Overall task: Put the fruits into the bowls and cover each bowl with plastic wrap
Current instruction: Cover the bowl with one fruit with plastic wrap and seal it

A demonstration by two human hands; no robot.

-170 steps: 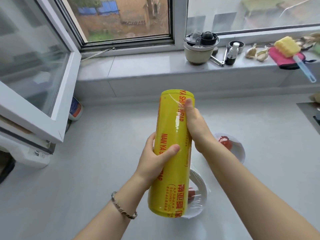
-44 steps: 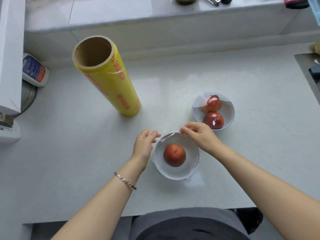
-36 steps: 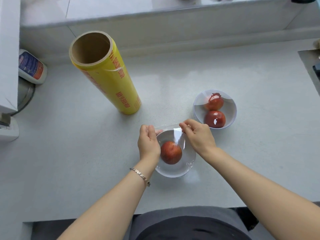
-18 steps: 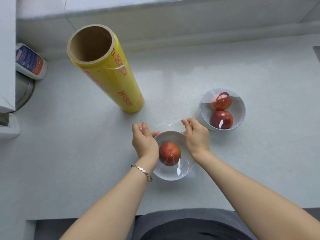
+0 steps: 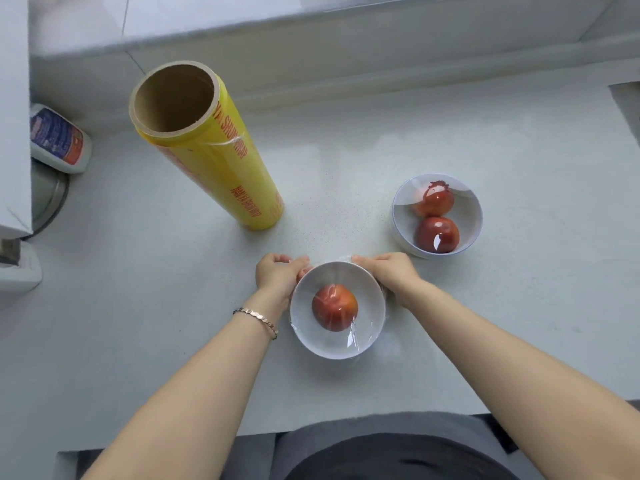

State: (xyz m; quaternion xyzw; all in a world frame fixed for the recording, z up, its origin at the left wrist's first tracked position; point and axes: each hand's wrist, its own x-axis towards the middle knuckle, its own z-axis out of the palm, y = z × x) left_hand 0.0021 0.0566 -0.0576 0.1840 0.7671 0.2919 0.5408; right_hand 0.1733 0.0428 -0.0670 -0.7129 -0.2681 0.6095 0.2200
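A white bowl (image 5: 363,336) near the counter's front edge holds one red fruit (image 5: 334,307) under clear plastic wrap. My left hand (image 5: 277,277) sits at the bowl's far-left rim and my right hand (image 5: 389,273) at its far-right rim; the fingers of both curl over the wrap's edge and press it down the bowl's outside. A second white bowl (image 5: 403,221) to the far right holds two red fruits (image 5: 437,233) under wrap. The yellow plastic wrap roll (image 5: 221,168) stands upright at the far left.
A white bottle with a blue and red label (image 5: 59,140) lies at the far left beside a window frame (image 5: 14,116). A raised ledge (image 5: 311,32) runs along the back. The counter's front edge (image 5: 173,445) is just before my body.
The roll was in both hands earlier and now stands on the counter. Over the last second my hands drew the wrap across the near bowl and moved down onto its far rim.
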